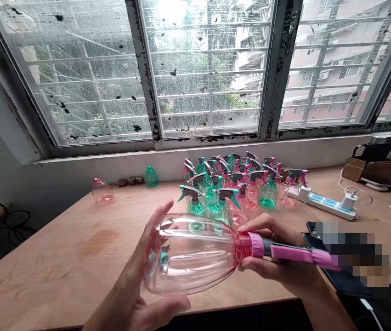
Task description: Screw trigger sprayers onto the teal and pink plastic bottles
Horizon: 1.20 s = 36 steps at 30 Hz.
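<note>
A clear pink spray bottle (pixel 195 257) lies sideways in the air before me, its base to the left. My left hand (pixel 147 276) is wrapped round the base end, thumb below and fingers behind. At the neck, my right hand (pixel 278 257) grips the bottle beside the pink collar (pixel 256 244). The grey and pink trigger head (pixel 302 253) sits on the neck and points right across that hand. Through the see-through wall, the bottle looks to hold no liquid. Behind it stand several pink and green spray bottles (pixel 223 204) with trigger heads.
A pink bottle (pixel 102 192) and a green bottle (pixel 151 177), both without heads, stand at the back left near small brown blocks (pixel 131 180). To the right lie a power strip (pixel 329 205), a brown box-like holder (pixel 364 168) and a dark, partly blurred item (pixel 347 280). Windows rise behind.
</note>
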Each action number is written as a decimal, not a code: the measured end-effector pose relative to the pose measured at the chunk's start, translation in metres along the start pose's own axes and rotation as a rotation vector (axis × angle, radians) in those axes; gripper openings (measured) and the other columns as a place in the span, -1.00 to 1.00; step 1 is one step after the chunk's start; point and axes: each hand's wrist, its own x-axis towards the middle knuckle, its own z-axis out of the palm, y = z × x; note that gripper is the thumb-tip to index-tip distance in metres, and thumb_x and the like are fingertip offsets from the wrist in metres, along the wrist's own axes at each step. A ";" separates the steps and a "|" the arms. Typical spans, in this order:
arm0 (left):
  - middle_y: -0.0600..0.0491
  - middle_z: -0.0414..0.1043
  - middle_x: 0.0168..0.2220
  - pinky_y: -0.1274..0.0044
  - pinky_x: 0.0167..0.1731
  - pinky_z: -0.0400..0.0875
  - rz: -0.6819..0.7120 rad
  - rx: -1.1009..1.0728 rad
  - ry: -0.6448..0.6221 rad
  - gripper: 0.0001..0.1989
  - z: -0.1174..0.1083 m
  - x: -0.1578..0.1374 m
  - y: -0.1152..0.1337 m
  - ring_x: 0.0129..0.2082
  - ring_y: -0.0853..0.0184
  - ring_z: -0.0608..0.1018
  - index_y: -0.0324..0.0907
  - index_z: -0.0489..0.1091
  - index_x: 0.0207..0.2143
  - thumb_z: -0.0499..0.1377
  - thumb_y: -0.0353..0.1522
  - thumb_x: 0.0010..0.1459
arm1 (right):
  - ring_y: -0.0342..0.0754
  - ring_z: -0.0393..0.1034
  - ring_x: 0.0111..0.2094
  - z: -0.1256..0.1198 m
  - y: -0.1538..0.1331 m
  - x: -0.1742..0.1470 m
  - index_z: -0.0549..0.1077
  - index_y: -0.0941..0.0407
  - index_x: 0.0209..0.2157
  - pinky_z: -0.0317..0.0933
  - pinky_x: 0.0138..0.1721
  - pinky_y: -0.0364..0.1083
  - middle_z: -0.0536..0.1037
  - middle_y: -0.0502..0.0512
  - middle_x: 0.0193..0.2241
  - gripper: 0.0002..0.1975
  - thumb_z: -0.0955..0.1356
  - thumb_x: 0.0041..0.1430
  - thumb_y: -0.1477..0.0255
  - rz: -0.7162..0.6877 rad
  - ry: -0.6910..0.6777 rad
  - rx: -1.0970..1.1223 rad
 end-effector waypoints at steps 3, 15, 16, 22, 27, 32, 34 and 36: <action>0.04 -0.02 0.70 0.09 0.50 0.37 0.008 0.046 0.019 -0.09 0.002 0.000 0.004 0.57 -0.11 0.34 0.38 -0.02 0.64 0.38 -0.04 0.43 | -0.04 0.65 -0.50 0.002 -0.002 -0.001 0.68 0.04 -0.16 0.43 -0.51 -0.17 0.77 0.05 -0.45 -0.58 0.71 0.16 0.07 0.039 -0.015 0.051; -0.02 0.06 0.68 0.17 0.43 0.48 0.073 -0.031 0.012 0.00 -0.006 0.007 -0.014 0.61 -0.18 0.26 0.29 0.05 0.65 0.45 0.03 0.32 | 0.01 0.70 -0.44 0.004 -0.004 0.002 0.67 0.05 -0.18 0.49 -0.47 -0.14 0.78 0.06 -0.42 -0.65 0.75 0.11 0.27 0.010 0.021 -0.008; 0.00 0.05 0.68 0.15 0.44 0.46 0.065 -0.028 0.009 0.00 -0.006 0.006 -0.013 0.62 -0.17 0.25 0.33 0.05 0.64 0.47 -0.02 0.32 | 0.00 0.70 -0.44 0.004 -0.004 0.002 0.67 0.05 -0.17 0.49 -0.47 -0.14 0.78 0.06 -0.43 -0.64 0.74 0.12 0.24 0.021 0.012 0.014; 0.06 0.16 0.64 0.08 0.46 0.42 0.035 0.063 0.080 -0.08 0.003 0.004 -0.009 0.46 0.06 0.52 0.58 -0.20 0.63 0.29 -0.26 0.55 | -0.04 0.68 -0.47 0.004 -0.004 0.003 0.65 0.04 -0.17 0.51 -0.43 -0.13 0.78 0.04 -0.42 -0.65 0.72 0.18 0.20 0.020 -0.004 0.081; -0.03 0.00 0.70 0.19 0.44 0.47 0.066 -0.076 0.041 0.10 0.000 0.011 -0.014 0.56 -0.11 0.36 0.36 -0.13 0.67 0.41 0.10 0.29 | -0.01 0.70 -0.42 0.001 -0.002 0.004 0.66 0.03 -0.15 0.49 -0.44 -0.14 0.77 0.01 -0.41 -0.66 0.74 0.13 0.30 -0.029 0.001 -0.065; 0.04 -0.06 0.71 0.10 0.45 0.43 0.030 -0.037 0.016 -0.06 0.000 0.008 -0.006 0.64 -0.18 0.19 0.37 0.11 0.62 0.47 -0.07 0.34 | 0.03 0.70 -0.47 0.000 -0.005 0.003 0.65 0.06 -0.16 0.51 -0.46 -0.09 0.77 0.07 -0.47 -0.62 0.70 0.20 0.13 0.005 -0.013 0.023; 0.09 -0.07 0.71 -0.01 0.47 0.36 0.043 -0.027 0.042 -0.05 0.004 0.006 -0.002 0.62 -0.12 0.26 0.54 -0.03 0.61 0.42 -0.17 0.42 | 0.02 0.70 -0.48 0.000 -0.006 0.003 0.64 0.06 -0.16 0.52 -0.46 -0.09 0.76 0.04 -0.48 -0.62 0.70 0.20 0.13 -0.001 -0.021 0.056; 0.10 -0.04 0.70 -0.08 0.48 0.32 0.066 -0.010 0.049 -0.05 0.007 0.006 -0.001 0.58 -0.06 0.34 0.63 -0.17 0.61 0.35 -0.22 0.50 | 0.02 0.71 -0.48 0.000 -0.007 0.003 0.64 0.05 -0.17 0.51 -0.47 -0.10 0.75 0.03 -0.48 -0.63 0.69 0.22 0.14 -0.012 -0.016 0.057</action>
